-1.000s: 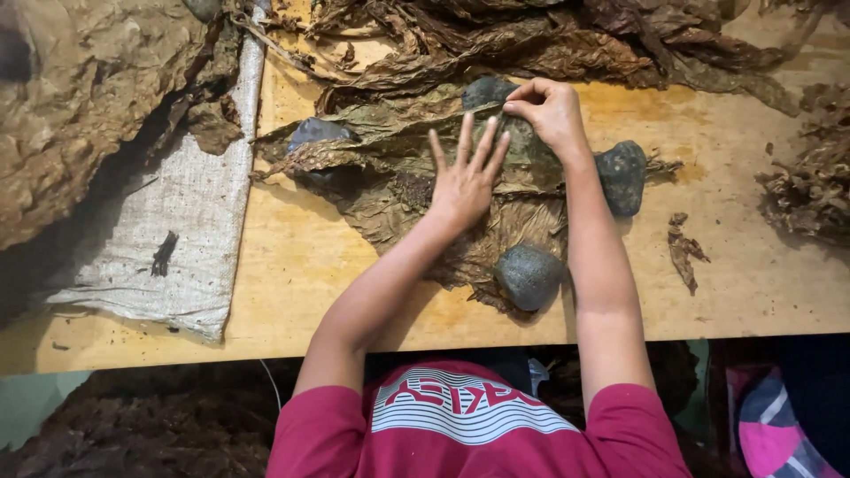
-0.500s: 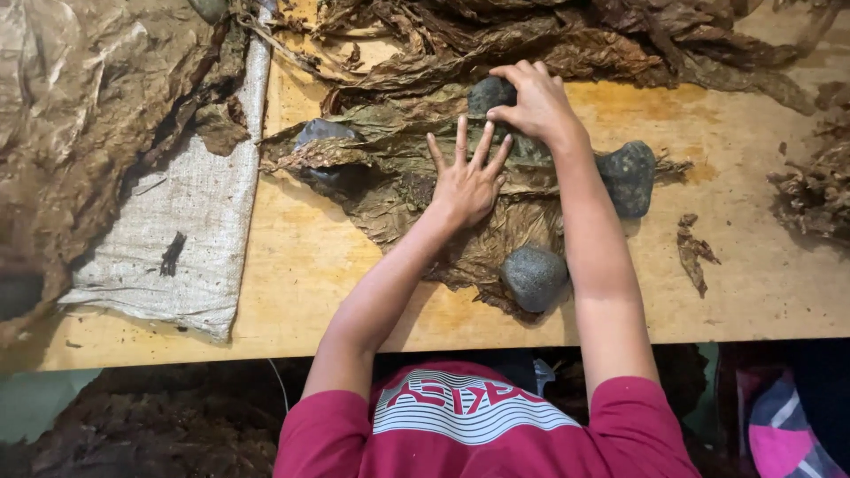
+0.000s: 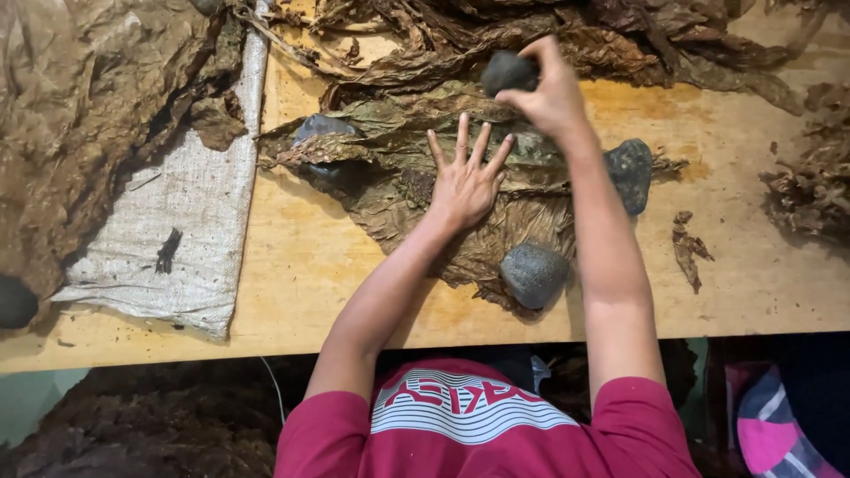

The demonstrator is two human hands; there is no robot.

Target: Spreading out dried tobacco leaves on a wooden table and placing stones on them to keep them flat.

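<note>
The left hand lay flat, fingers spread, on the leaf; beyond it, the right hand gripped a stone.

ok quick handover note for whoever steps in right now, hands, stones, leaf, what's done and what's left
Left hand: flat, fingers spread, pressing the spread leaf on the wooden table.
Right hand: gripping a dark stone, lifted at the leaf's far edge.
Done: three stones weigh the leaf: left stone, right stone, near stone.
Left: the held stone is not yet set down.
</note>
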